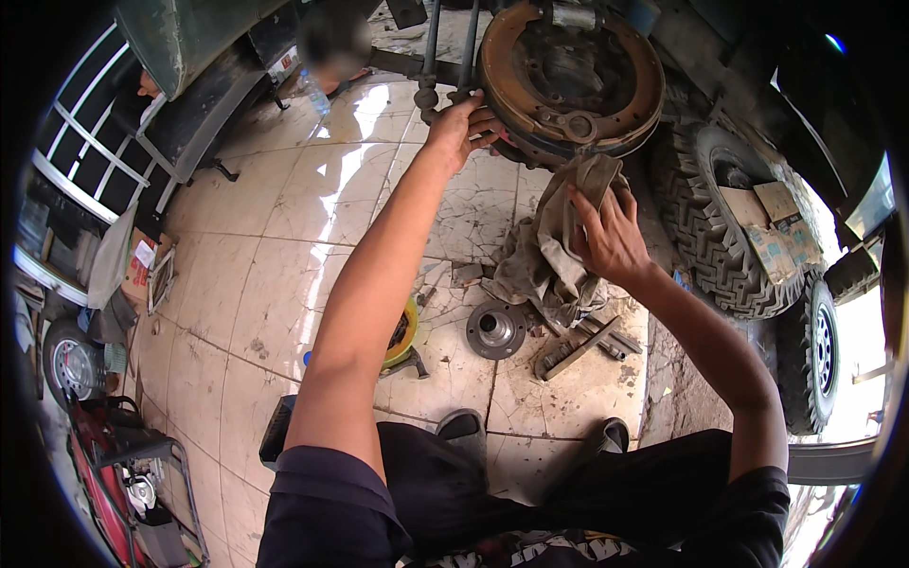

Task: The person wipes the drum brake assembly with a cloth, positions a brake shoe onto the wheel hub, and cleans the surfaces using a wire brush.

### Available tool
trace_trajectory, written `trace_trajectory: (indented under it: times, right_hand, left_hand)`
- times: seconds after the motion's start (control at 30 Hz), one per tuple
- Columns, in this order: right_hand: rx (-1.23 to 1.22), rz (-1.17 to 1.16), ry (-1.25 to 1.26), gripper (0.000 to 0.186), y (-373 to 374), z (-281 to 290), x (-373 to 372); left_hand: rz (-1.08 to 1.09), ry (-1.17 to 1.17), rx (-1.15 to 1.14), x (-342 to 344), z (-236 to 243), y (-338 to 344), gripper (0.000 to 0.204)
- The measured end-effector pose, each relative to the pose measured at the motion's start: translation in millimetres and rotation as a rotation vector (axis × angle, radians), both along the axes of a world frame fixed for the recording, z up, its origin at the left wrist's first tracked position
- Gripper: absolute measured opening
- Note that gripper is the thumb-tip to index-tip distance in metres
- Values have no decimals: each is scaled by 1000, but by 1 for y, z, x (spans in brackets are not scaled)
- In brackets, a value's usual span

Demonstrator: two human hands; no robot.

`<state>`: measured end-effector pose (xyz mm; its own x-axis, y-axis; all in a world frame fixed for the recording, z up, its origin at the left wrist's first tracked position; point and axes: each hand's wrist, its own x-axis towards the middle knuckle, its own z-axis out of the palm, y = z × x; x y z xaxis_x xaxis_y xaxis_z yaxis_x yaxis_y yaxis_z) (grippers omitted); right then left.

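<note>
In front of me is a rusty drum brake assembly (499,71) with curved brake shoes. My left hand (461,131) reaches to its lower left edge, fingers spread behind the rim; whether it grips anything there is hidden. A crumpled, dirty grey-brown rag (561,222) hangs from my right hand (611,232), its fingers pressed into the cloth just under the brake's lower edge. Below the rag, a round metal hub flange (496,330) lies on the tiles, beside several metal tools or bars (579,348).
Stained tiles (227,246) cover the floor. A treaded tyre (705,227) carrying cardboard pieces (772,227) lies on the right, near another wheel (816,355). A yellow round container (405,331) sits by my left forearm. A red-framed machine (118,483) stands lower left; another person (333,43) is beyond.
</note>
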<state>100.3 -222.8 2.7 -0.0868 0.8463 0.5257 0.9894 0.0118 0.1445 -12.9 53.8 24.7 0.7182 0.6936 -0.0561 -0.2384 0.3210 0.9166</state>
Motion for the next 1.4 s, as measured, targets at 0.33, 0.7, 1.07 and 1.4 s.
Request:
trace_trajectory:
  times: [0.33, 0.7, 1.07, 1.4]
  right_hand:
    - [58, 215, -61, 79, 84, -4, -40]
    - [122, -71, -127, 70, 188, 11, -66]
    - [39, -198, -190, 66, 191, 22, -70]
    - [-77, -45, -318, 73, 111, 21, -55]
  left_hand:
    - [-57, -145, -109, -12, 28, -3, 81]
    - [-15, -233, -162, -39, 17, 40, 86]
    - [140, -215, -130, -16, 1, 30, 76]
    - [13, -144, 12, -15, 17, 19, 102]
